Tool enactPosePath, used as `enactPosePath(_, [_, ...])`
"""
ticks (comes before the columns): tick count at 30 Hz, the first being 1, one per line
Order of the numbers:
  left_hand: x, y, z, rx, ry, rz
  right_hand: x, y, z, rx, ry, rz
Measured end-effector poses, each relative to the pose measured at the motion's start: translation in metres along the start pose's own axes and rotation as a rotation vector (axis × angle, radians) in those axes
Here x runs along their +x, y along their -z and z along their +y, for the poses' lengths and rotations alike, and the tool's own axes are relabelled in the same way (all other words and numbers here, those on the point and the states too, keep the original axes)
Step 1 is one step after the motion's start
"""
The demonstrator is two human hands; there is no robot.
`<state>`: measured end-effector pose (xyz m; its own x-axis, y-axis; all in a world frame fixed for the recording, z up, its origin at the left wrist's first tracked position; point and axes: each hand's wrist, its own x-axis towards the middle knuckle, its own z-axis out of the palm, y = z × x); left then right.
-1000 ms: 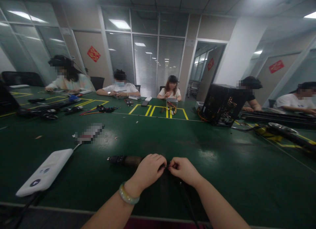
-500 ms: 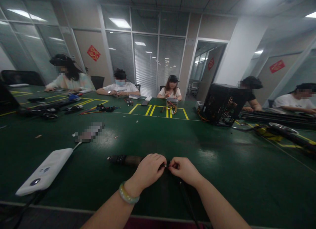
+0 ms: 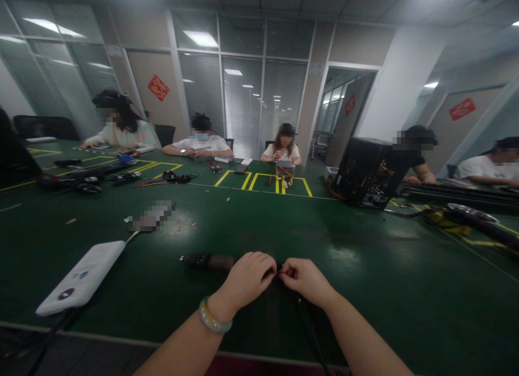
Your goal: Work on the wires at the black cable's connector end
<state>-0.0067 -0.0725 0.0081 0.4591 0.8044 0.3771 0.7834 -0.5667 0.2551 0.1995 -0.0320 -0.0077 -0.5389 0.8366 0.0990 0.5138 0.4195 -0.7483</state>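
Observation:
A dark, cylindrical electric screwdriver (image 3: 213,261) lies across the green table, its tip toward the left. My left hand (image 3: 250,279) is closed over the rear end of it, hiding that part. Close beside, almost touching, my right hand (image 3: 303,279) pinches a small dark end between thumb and forefinger. A black cable (image 3: 308,327) runs from beneath my right hand down to the table's near edge. The exact shape of what meets between my fingertips is too small and dark to tell. A pale green bangle (image 3: 214,316) circles my left wrist.
To the left lie a white power bank (image 3: 83,279) and a blurred-out phone (image 3: 154,216) joined by a short cord. A black computer case (image 3: 365,173) stands at the far right. Cables and dark parts (image 3: 174,177) lie farther back. Several people sit around the table (image 3: 389,300).
The view has shifted slightly, so the table things sit a little farther right. Both hands keep almost the same closed pose, and a shiny bit at my left fingertips no longer shows.

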Motion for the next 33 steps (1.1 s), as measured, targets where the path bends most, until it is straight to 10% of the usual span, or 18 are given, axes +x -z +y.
enactPosePath(33, [0.0006, -0.0043, -0.0036, -0.054, -0.024, 0.023, 0.0009, -0.0034, 0.0036, -0.072, 0.056, 0.021])
